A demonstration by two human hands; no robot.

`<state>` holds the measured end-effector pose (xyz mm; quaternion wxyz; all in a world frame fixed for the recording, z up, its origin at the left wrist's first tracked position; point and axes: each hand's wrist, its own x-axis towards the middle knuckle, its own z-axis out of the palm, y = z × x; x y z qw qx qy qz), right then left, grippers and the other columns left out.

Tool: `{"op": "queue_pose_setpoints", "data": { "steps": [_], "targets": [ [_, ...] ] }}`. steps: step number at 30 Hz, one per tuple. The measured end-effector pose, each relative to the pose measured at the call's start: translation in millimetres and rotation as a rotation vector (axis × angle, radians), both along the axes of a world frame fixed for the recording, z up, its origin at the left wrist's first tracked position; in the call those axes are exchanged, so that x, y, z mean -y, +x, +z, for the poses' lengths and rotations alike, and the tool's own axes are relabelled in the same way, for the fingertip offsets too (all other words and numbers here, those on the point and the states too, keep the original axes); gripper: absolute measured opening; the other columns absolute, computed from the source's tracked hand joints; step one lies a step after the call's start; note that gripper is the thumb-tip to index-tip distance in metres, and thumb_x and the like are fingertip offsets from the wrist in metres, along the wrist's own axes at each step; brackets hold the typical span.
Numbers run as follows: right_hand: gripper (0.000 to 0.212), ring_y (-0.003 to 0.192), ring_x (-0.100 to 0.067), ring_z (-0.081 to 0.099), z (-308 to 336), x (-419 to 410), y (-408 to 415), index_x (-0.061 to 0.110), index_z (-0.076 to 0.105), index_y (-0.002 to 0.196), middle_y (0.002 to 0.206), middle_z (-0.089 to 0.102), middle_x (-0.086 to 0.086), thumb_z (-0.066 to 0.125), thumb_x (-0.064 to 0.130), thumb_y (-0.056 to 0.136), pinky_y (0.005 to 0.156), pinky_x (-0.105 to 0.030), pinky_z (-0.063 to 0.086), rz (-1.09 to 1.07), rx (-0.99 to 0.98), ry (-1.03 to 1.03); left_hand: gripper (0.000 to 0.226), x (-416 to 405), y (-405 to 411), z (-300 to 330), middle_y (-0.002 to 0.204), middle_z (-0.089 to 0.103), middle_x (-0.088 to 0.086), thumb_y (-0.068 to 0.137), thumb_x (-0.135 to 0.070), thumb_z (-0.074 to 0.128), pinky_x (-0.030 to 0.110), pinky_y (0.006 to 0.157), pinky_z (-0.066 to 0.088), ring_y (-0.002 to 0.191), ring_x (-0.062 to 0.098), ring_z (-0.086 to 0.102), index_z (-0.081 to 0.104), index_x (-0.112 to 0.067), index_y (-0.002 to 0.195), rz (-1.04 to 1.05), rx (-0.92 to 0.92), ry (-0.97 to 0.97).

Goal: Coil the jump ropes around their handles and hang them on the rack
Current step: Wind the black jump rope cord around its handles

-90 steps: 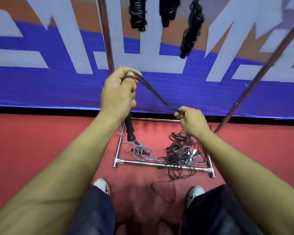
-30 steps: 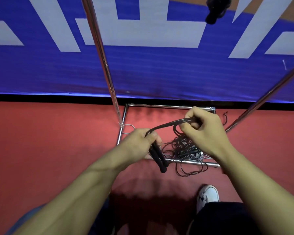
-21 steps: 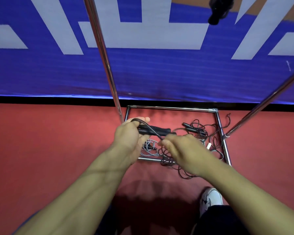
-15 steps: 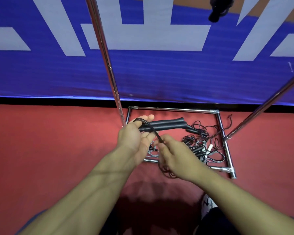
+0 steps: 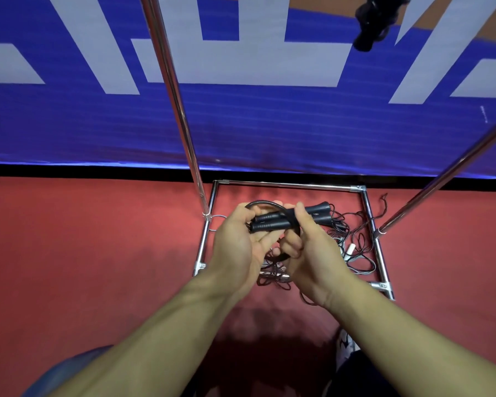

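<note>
On the left of the frame we see the red floor (image 5: pixel 83 253) running up to a blue banner (image 5: pixel 69 124) with pale lettering across the top. Just left of centre, a shiny upright pole (image 5: pixel 181 116) of the rack rises from the low square base frame (image 5: pixel 287 184) that sits on the floor at centre. In front of that frame, in the middle of the picture, our left hand (image 5: pixel 238 247) holds the two black handles (image 5: pixel 272 222) of a jump rope, lying side by side and pointing to the right, with its fingers curled under them and the thumb on top. A loop of the black rope (image 5: pixel 265 202) arcs over the left hand and crosses the handles. Right beside it, our right hand (image 5: pixel 312 253) pinches that rope against the handles, thumb up and fingers curled round it below. Behind the hands, inside the base frame, a tangle of loose ropes (image 5: pixel 352 245) lies on the floor. Further right, a second pole (image 5: pixel 447 176) slants up to the frame's right edge. In the upper right, a coiled black bundle (image 5: pixel 370 27) hangs down from out of view.
</note>
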<state>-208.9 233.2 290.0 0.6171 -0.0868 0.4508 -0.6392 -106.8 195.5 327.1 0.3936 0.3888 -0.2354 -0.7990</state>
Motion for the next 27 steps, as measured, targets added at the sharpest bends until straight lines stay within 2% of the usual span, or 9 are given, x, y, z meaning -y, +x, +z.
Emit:
{"op": "queue_pose_setpoints", "data": {
  "steps": [3,6,9,12,15,19,22,25,27],
  "targets": [
    [0.031,0.045,-0.008,0.023,2,-1,-2,0.014,0.070,0.093,0.048,0.021,0.009,0.050,0.037,0.100,0.059,-0.029,0.034,-0.003,-0.073,0.011,0.050,1,-1,-1,0.074,0.070,0.005,0.104,-0.018,0.037,0.037,0.092,0.051,0.081,0.021,0.073,0.068,-0.013,0.065,0.010,0.051,-0.088],
    [0.037,0.051,-0.013,0.013,8,-1,-3,0.022,0.066,0.068,0.055,0.011,0.005,0.053,0.034,0.100,0.058,-0.030,0.034,0.005,-0.127,0.009,0.037,6,1,-9,0.088,0.068,0.006,0.106,-0.032,0.041,0.032,0.069,0.061,0.081,0.018,0.073,0.060,-0.004,0.091,0.002,0.447,-0.371],
    [0.049,0.055,-0.016,0.009,11,-1,-4,0.024,0.054,0.052,0.052,0.012,0.005,0.054,0.034,0.100,0.057,-0.031,0.030,0.011,-0.147,0.021,0.029,6,5,-15,0.072,0.062,-0.014,0.106,-0.037,0.036,0.037,0.052,0.059,0.062,0.018,0.072,0.049,-0.019,0.087,-0.049,0.698,-0.609],
    [0.045,0.049,-0.014,0.014,7,-2,-5,0.024,0.039,0.059,0.046,0.019,0.006,0.054,0.036,0.099,0.056,-0.032,0.027,0.019,-0.204,0.037,0.024,4,5,-18,0.069,0.066,-0.011,0.106,-0.038,0.033,0.038,0.052,0.057,0.049,0.018,0.068,0.054,-0.028,0.101,-0.076,0.762,-0.666],
    [0.042,0.052,-0.017,0.013,1,-3,-7,0.023,0.039,0.064,0.047,0.020,0.005,0.052,0.040,0.099,0.058,-0.034,0.024,0.069,-0.328,0.035,0.044,8,3,-24,0.054,0.065,0.004,0.106,-0.042,0.032,0.035,0.051,0.053,0.046,0.022,0.064,0.060,-0.014,0.089,-0.118,0.763,-0.555],
    [0.037,0.055,-0.018,0.012,0,-5,-7,0.022,0.044,0.069,0.054,0.016,0.002,0.053,0.047,0.095,0.059,-0.034,0.023,0.155,-0.418,-0.011,0.050,10,2,-23,0.048,0.061,0.002,0.105,-0.042,0.035,0.033,0.048,0.050,0.041,0.014,0.058,0.059,-0.002,0.087,-0.062,0.809,-0.492],
    [0.046,0.061,-0.023,0.010,5,-7,0,0.025,0.036,0.062,0.063,0.012,-0.007,0.054,0.058,0.088,0.060,-0.036,0.020,0.219,-0.470,-0.044,0.052,13,4,-20,0.053,0.063,0.004,0.105,-0.043,0.036,0.035,0.054,0.051,0.040,0.008,0.058,0.060,-0.002,0.083,0.005,0.896,-0.535],
    [0.046,0.059,-0.018,0.027,6,-11,3,0.021,0.046,0.068,0.059,0.033,0.002,0.042,0.060,0.092,0.059,-0.033,0.025,0.408,-0.710,-0.059,0.053,19,9,-17,0.053,0.064,0.006,0.105,-0.043,0.036,0.030,0.053,0.050,0.041,0.008,0.059,0.060,-0.007,0.074,0.061,0.925,-0.623],
    [0.029,0.065,-0.008,0.044,4,-17,1,0.030,0.058,0.090,0.065,0.050,0.013,0.039,0.051,0.095,0.068,-0.027,0.040,0.548,-0.927,-0.147,0.054,25,14,-13,0.049,0.062,0.006,0.106,-0.043,0.036,0.028,0.052,0.047,0.039,0.008,0.058,0.061,-0.010,0.071,0.062,0.928,-0.634]
  ]
}}
